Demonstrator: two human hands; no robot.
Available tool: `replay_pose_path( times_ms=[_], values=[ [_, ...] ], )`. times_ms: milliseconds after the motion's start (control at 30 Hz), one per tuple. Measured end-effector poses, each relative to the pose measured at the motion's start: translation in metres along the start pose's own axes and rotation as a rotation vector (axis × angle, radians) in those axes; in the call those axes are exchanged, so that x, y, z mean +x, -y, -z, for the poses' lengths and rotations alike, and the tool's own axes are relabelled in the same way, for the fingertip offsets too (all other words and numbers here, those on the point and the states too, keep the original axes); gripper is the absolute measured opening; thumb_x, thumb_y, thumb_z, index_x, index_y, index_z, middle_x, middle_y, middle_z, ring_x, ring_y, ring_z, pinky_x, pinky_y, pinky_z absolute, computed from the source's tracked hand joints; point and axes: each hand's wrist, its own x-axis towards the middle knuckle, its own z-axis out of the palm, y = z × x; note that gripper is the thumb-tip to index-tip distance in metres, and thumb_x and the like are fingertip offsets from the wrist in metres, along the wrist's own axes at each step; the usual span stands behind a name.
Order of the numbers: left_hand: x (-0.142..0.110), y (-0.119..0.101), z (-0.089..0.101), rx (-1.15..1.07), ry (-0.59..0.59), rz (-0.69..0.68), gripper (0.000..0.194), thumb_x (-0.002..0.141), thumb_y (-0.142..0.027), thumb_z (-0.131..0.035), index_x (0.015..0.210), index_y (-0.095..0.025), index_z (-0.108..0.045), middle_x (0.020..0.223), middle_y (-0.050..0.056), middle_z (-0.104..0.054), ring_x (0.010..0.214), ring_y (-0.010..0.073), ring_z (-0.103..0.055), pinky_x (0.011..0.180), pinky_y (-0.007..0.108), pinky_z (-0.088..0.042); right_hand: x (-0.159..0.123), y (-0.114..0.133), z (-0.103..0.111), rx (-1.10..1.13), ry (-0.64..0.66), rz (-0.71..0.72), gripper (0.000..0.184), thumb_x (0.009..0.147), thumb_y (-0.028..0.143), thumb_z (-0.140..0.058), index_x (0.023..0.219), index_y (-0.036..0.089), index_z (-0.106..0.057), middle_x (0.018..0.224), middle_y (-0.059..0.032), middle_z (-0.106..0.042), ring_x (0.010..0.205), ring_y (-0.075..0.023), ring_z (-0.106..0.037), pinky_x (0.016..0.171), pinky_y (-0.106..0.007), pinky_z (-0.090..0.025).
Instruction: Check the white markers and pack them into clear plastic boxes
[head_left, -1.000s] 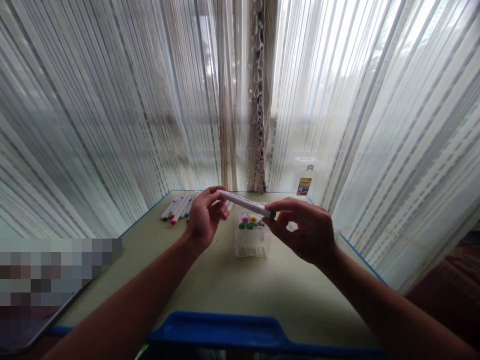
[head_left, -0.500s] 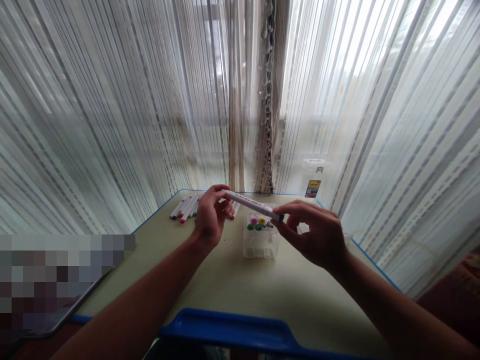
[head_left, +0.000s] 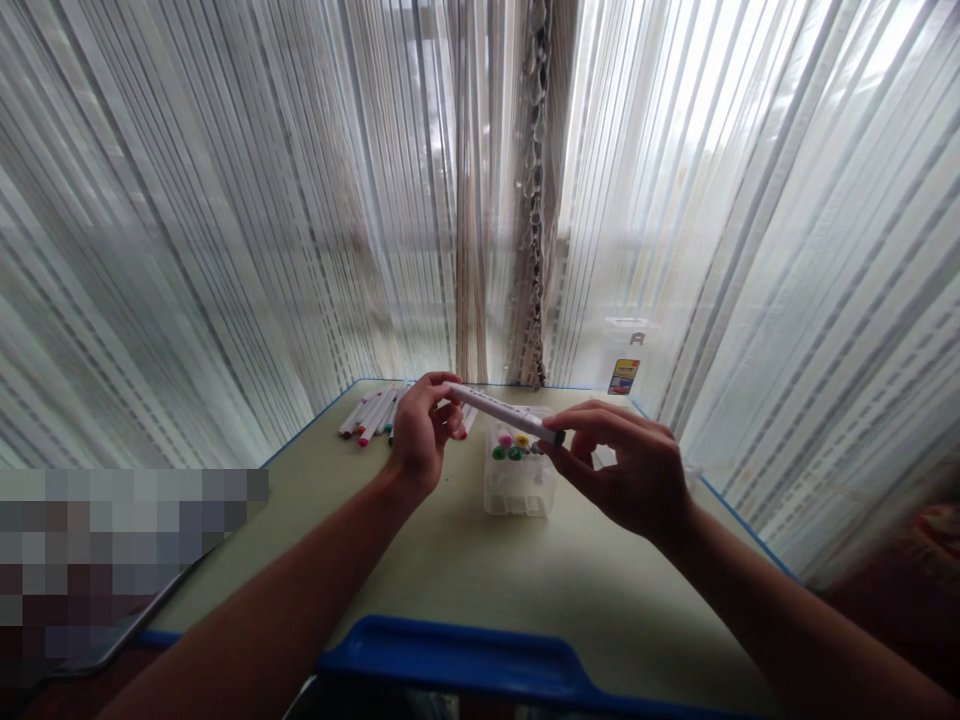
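Note:
A white marker (head_left: 499, 408) with a dark end is held up between my two hands, its dark end lower and to the right. My left hand (head_left: 421, 430) grips its upper left end with thumb and fingers. With a pinch, my right hand (head_left: 626, 465) holds the dark end. Behind and below the marker stands a clear plastic case (head_left: 519, 495) holding several markers with green, pink, yellow and grey ends. Several loose white markers (head_left: 373, 415) with coloured ends lie left of my left hand, partly hidden by it.
The pale green table (head_left: 465, 570) has a blue rim and a blue ledge (head_left: 457, 650) at its near edge. At the back right is a clear plastic cover (head_left: 624, 355) with a yellow and blue label. Striped sheer curtains hang behind the table. A blurred-out area covers the left edge.
The view has shifted slightly, so everything sits a little further right than a second ago. Both hands keep their hold on the marker, which shows hardly any movement.

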Motion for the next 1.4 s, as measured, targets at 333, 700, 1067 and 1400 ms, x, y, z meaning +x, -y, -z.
replay_pose_path(
  times_ms=[333, 700, 1067, 1400],
  values=[
    [0.0, 0.0, 0.0, 0.014, -0.005, 0.004, 0.013, 0.072, -0.021, -0.062, 0.084, -0.016, -0.061, 0.057, -0.005, -0.047, 0.042, 0.0078, -0.042, 0.04, 0.02, -0.033, -0.001, -0.001, 0.0, 0.011, 0.009, 0.016, 0.02, 0.084, 0.013, -0.075, 0.101, 0.024, -0.073, 0.084, -0.0022, -0.073, 0.05, -0.0101, -0.06, 0.051, -0.025, -0.052],
    [-0.001, 0.0, -0.001, 0.026, 0.01, 0.002, 0.012, 0.072, -0.021, -0.062, 0.083, -0.016, -0.062, 0.057, -0.005, -0.046, 0.043, 0.0078, -0.041, 0.041, 0.02, -0.033, 0.0, 0.001, 0.0, 0.014, -0.016, 0.018, 0.019, 0.083, 0.013, -0.078, 0.099, 0.023, -0.074, 0.083, -0.0027, -0.073, 0.05, -0.01, -0.06, 0.05, -0.025, -0.052],
    [-0.006, 0.001, -0.003, 0.018, 0.144, -0.06, 0.02, 0.076, -0.035, -0.06, 0.077, -0.016, -0.064, 0.057, -0.002, -0.055, 0.043, 0.009, -0.043, 0.043, 0.023, -0.032, 0.017, -0.006, 0.015, 0.597, -0.382, -0.457, 0.016, 0.08, 0.03, -0.083, 0.089, 0.02, -0.074, 0.072, 0.0019, -0.07, 0.034, -0.0071, -0.052, 0.027, -0.022, -0.038],
    [-0.005, 0.0, -0.002, 0.045, 0.139, -0.049, 0.018, 0.073, -0.031, -0.06, 0.073, -0.014, -0.066, 0.056, 0.0, -0.055, 0.044, 0.0091, -0.043, 0.043, 0.023, -0.031, 0.023, -0.023, 0.029, 0.527, -0.553, -0.396, 0.014, 0.079, 0.026, -0.082, 0.077, 0.018, -0.071, 0.059, 0.0051, -0.06, 0.031, -0.006, -0.046, 0.025, -0.021, -0.029]
  ],
)
